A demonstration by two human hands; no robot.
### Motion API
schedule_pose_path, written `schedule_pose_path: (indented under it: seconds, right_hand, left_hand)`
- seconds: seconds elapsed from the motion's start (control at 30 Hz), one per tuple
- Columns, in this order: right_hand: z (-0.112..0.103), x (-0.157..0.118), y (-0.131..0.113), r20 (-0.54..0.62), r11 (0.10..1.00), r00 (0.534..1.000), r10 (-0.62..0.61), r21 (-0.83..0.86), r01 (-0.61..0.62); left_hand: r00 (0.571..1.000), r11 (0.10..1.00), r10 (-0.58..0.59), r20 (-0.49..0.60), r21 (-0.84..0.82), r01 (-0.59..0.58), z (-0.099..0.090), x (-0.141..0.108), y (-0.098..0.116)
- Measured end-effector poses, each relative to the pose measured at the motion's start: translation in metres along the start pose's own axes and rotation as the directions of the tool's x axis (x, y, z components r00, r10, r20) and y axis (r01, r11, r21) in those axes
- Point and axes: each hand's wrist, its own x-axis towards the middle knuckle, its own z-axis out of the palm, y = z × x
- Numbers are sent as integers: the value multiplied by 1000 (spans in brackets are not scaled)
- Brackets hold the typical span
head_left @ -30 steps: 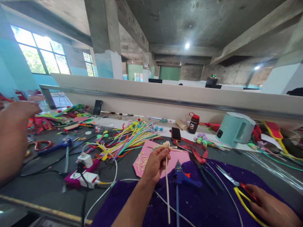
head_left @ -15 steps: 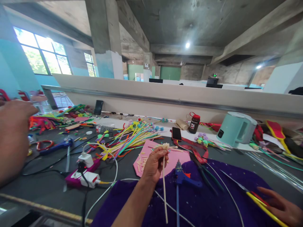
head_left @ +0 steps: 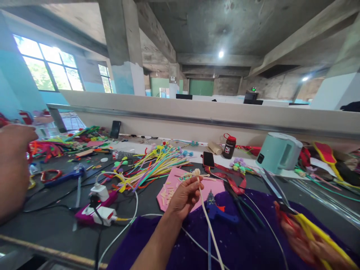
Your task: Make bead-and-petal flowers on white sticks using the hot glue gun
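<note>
Between thumb and fingers, my left hand [head_left: 184, 195] pinches a cream fuzzy stem [head_left: 208, 219], like a pipe cleaner. A small cream rounded head, like a flower bud [head_left: 197, 172], tops it above the fingertips, and its long end hangs down toward me. At the lower right my right hand [head_left: 303, 240], smeared by motion, is closed around scissors [head_left: 308, 227] with yellow and red handles. Their blades [head_left: 273, 187] point up and away, slightly parted. Below my left hand lies a pink board [head_left: 165, 198] with short cream pieces. A blue glue gun [head_left: 221, 213] rests beside it on purple cloth [head_left: 239, 247].
Another person's arm [head_left: 14, 168] reaches in at the left. Colourful fuzzy stems [head_left: 157, 165], a power strip [head_left: 92, 213] with cords, pliers [head_left: 247, 210], a phone [head_left: 208, 160], a bottle [head_left: 229, 147] and a teal kettle [head_left: 277, 153] lie or stand around. A low partition [head_left: 168, 108] runs behind.
My right hand has lifted the scissors from the cloth, the blades swinging upward and parting. The cream stem's lower end has swung right. The other person's arm has shifted slightly left.
</note>
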Motion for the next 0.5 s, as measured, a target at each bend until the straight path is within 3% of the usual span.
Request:
schedule_pose_path:
  seconds: [0.07, 0.17, 0.23, 0.3, 0.4, 0.5]
  right_hand:
    - [24, 5, -15, 83, 994, 996, 17, 102, -25]
    - [65, 14, -46, 151, 978, 983, -104, 196, 73]
    - [91, 20, -65, 100, 981, 986, -137, 150, 121]
    - [112, 26, -77, 181, 980, 966, -187, 102, 170]
    - [132, 31, -81, 276, 980, 941, -195, 14, 199]
    - [138, 33, -75, 314, 972, 924, -221, -9, 235]
  left_hand:
    - [1000, 1000, -5, -15, -2, 5, 0, 0, 0]
    - [1000, 999, 11, -13, 36, -10, 1, 0, 0]
    - [999, 994, 40, 1, 98, -40, 3, 0, 0]
    - [996, 982, 86, 20, 166, -88, 4, 0, -1]
    - [985, 958, 170, 30, 231, -172, 7, -2, -4]
    - [978, 941, 210, 17, 267, -207, 9, -4, -6]
